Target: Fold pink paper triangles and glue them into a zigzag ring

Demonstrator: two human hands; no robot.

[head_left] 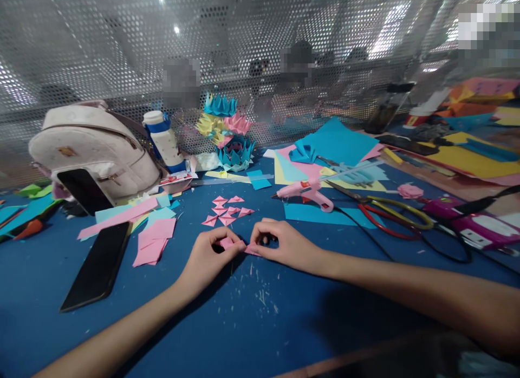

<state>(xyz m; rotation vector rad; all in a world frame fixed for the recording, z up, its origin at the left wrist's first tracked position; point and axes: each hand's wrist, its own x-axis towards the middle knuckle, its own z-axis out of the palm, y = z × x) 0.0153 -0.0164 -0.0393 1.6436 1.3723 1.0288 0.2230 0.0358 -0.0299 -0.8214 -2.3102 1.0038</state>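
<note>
Here, your left hand point(213, 253) and right hand point(286, 245) are pinching folded pink paper point(252, 250), angling together inside the bench point(195, 334)'s near edge.

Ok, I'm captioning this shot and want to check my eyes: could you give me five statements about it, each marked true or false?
1. The left hand and right hand both hold pink paper. True.
2. The glue gun is blue. False: the glue gun is pink.
3. The bottle stands beside the backpack. True.
4. The pink triangles lie inside the backpack. False: the triangles lie on the table, beyond the hands.
5. The flat-lying phone is to the right of the right hand. False: it is to the left of the left hand.
</note>
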